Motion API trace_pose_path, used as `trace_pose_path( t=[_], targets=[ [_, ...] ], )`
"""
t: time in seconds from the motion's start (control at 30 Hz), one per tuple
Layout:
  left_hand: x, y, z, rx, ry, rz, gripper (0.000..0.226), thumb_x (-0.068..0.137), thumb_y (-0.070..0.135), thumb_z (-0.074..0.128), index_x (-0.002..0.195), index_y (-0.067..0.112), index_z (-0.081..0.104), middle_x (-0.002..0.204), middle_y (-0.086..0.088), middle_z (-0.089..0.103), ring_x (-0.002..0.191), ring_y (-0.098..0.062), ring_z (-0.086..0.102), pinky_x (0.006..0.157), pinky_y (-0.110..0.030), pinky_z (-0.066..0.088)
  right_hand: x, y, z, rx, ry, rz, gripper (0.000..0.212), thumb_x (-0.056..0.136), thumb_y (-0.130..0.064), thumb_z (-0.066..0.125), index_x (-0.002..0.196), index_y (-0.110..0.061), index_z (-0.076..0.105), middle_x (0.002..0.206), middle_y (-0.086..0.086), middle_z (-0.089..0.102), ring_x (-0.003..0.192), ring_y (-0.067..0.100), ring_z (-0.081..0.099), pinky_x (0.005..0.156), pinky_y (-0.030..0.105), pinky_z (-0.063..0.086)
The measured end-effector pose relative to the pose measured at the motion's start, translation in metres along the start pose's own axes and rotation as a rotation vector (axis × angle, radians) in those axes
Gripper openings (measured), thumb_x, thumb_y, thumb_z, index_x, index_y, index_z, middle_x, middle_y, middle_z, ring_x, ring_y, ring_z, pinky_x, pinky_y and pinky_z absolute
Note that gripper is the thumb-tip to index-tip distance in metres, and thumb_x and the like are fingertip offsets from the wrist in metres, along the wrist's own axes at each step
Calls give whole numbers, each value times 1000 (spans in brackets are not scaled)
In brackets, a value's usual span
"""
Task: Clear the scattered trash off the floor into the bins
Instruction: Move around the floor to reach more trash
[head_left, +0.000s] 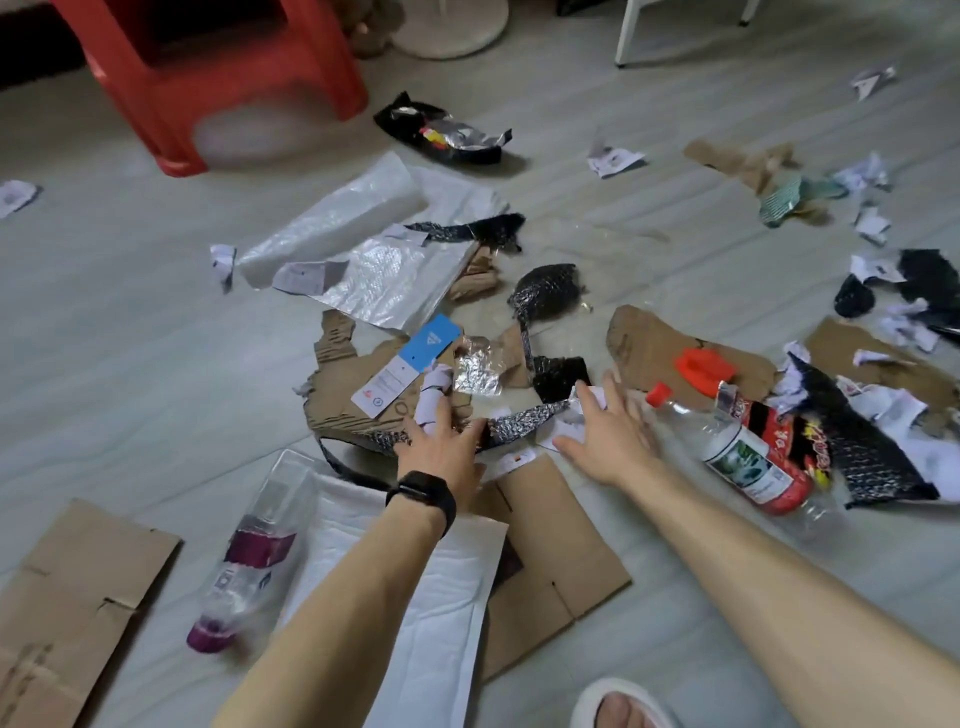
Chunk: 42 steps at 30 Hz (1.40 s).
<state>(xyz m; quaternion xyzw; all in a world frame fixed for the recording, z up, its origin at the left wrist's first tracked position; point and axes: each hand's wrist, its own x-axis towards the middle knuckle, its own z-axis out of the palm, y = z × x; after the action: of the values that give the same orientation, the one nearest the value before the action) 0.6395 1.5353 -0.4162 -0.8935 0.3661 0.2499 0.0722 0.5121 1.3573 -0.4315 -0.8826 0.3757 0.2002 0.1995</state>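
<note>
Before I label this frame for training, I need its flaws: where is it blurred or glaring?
Head view: motion blur smears the right hand and the stool; the left hand is sharper; light is soft and even, shadows faint; glints on the foil; wide-angle bending toward the edges.
</note>
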Motion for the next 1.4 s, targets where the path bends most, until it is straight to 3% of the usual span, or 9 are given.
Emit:
trace_pose_path(
  t=[0.1, 0.17, 0.33, 0.4, 0.47, 0.67, 1.03, 1.2, 1.4],
  targets=[
    [-4, 1, 10, 71, 95, 9, 23, 97, 21, 48, 119, 25, 54, 150, -12, 17, 112, -42, 42, 75, -43, 46, 0, 2, 25, -205, 195, -164, 46, 83, -34, 72, 126, -20, 61, 133, 8, 55, 115, 28, 54, 96, 35, 30],
    [-5, -5, 11, 98, 103, 47, 25, 98, 14, 45, 120, 21, 55, 147, -11, 22, 107, -39, 47, 69, -40, 44, -5, 9, 39, -220, 307, -244, 36, 67, -11, 81, 101, -20, 71, 102, 3, 67, 86, 25, 64, 81, 34, 31],
    [-14, -28, 4, -65, 140, 63, 29, 90, 18, 60, 117, 10, 53, 151, -9, 26, 92, -37, 61, 69, -41, 51, -40, 18, 32, -138, 264, -190, 21, 72, 1, 72, 84, -15, 67, 80, 6, 65, 68, 34, 63, 57, 39, 50],
    [-21, -37, -5, -177, 144, 43, 29, 90, 20, 58, 117, 11, 52, 138, -10, 45, 94, -37, 61, 76, -43, 53, -51, 19, 21, -96, 210, -106, 4, 87, -11, 62, 86, -14, 62, 84, 10, 66, 76, 36, 62, 60, 40, 48],
    [-36, -45, -21, -257, 194, -15, 27, 94, 22, 50, 121, 18, 52, 119, -10, 61, 95, -34, 62, 78, -44, 54, -63, 23, 14, 67, 178, -32, 10, 94, -23, 52, 92, -16, 60, 94, 12, 68, 85, 37, 61, 67, 39, 46],
    [-103, -82, -89, -363, 330, -106, 14, 97, 27, 52, 107, 27, 60, 97, -5, 71, 81, -28, 64, 65, -34, 52, -121, -4, -42, 419, 177, -127, 16, 93, -27, 59, 86, -14, 59, 91, -6, 67, 86, 24, 61, 67, 34, 43],
    [-333, -218, -217, -614, 797, -271, 8, 90, 28, 67, 96, 23, 69, 88, 3, 71, 79, -15, 64, 66, -23, 44, -265, -203, -177, 424, 246, -627, 19, 85, -29, 65, 73, -20, 55, 66, -4, 60, 64, 14, 54, 56, 29, 38],
    [-469, -306, -211, -659, 954, -494, 8, 87, 30, 69, 91, 24, 71, 83, 6, 72, 79, -11, 66, 70, -20, 43, -328, -317, -185, 322, 210, -858, 14, 81, -25, 66, 76, -13, 62, 66, 1, 65, 69, 22, 62, 61, 34, 45],
    [-614, -387, -160, -798, 1145, -799, 6, 86, 23, 72, 91, 20, 71, 82, 2, 70, 79, -14, 63, 74, -22, 43, -410, -440, -139, 328, 82, -1065, 10, 84, -21, 68, 78, -14, 66, 73, 3, 70, 62, 15, 59, 50, 18, 41]
  ],
)
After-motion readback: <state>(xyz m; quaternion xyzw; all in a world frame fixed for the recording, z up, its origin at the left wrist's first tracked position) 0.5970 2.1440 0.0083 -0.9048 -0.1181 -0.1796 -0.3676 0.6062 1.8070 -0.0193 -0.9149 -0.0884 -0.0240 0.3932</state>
